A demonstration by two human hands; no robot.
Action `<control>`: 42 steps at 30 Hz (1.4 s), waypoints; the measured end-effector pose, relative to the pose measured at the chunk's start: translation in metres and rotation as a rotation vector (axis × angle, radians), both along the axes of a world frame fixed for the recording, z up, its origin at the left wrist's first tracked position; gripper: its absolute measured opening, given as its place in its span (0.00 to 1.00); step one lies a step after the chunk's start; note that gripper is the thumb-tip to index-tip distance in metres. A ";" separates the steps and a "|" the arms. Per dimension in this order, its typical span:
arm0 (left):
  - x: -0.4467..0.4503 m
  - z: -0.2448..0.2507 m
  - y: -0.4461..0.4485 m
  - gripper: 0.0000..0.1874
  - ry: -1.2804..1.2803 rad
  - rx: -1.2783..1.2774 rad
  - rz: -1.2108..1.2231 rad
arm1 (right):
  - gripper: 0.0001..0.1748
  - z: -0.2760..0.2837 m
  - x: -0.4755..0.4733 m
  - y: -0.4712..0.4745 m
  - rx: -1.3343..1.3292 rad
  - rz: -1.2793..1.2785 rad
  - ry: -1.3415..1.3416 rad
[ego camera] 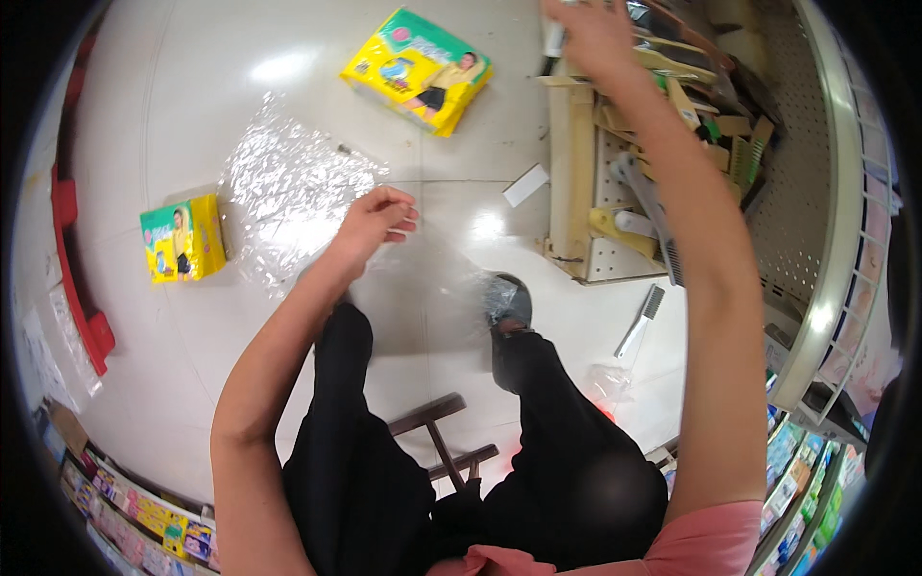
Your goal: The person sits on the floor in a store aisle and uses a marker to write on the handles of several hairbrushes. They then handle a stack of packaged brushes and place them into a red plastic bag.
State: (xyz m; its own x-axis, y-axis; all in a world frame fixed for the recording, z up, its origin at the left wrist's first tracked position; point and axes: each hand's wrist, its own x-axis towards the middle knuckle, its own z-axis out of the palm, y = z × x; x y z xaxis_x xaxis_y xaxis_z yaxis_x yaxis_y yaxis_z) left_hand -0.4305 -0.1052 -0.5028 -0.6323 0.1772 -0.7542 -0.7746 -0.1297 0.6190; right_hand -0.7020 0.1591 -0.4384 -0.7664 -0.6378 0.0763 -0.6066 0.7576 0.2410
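Note:
My left hand (380, 219) hovers over the white tiled floor with loosely curled fingers, and I see nothing held in it. Crinkled clear plastic film (295, 180) spreads on the floor beside and below that hand. My right hand (594, 36) reaches to the top edge of the view, above a bin (570, 180) heaped with combs and brushes (720, 137). A white and black object (553, 45) shows at its fingers; whether they grip it is unclear, since the fingertips are partly cut off.
Yellow-and-green packages (418, 72) (184, 239) lie on the floor. A white-handled brush (641, 320) and a small white card (526, 185) lie near the bin. A wooden stool (439, 432) shows between my legs. Stocked shelves (144, 515) line the lower left, with a metal rack (821, 309) at right.

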 end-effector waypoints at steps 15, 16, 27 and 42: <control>0.099 -0.065 -0.154 0.45 0.102 -1.250 0.284 | 0.29 -0.081 0.022 -0.061 -0.471 -0.313 -0.468; 0.105 -0.070 -0.153 0.55 -0.001 -1.174 0.304 | 0.31 -0.092 0.024 -0.068 -0.471 -0.330 -0.491; 0.110 -0.096 -0.172 0.19 -0.026 -0.784 0.325 | 0.21 -0.069 0.086 -0.085 -0.573 -0.439 -0.377; 0.105 -0.017 -0.052 0.16 0.222 -0.020 0.073 | 0.16 -0.093 0.285 -0.123 -1.605 -0.590 -1.268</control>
State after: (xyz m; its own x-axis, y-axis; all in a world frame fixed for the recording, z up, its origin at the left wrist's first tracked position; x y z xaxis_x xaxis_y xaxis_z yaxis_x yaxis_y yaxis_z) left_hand -0.3253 -0.1567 -0.5197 -0.7937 0.1117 -0.5980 -0.6082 -0.1661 0.7762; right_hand -0.4165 0.0366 -0.5311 -0.8625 -0.2867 -0.4170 0.4479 -0.0491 -0.8927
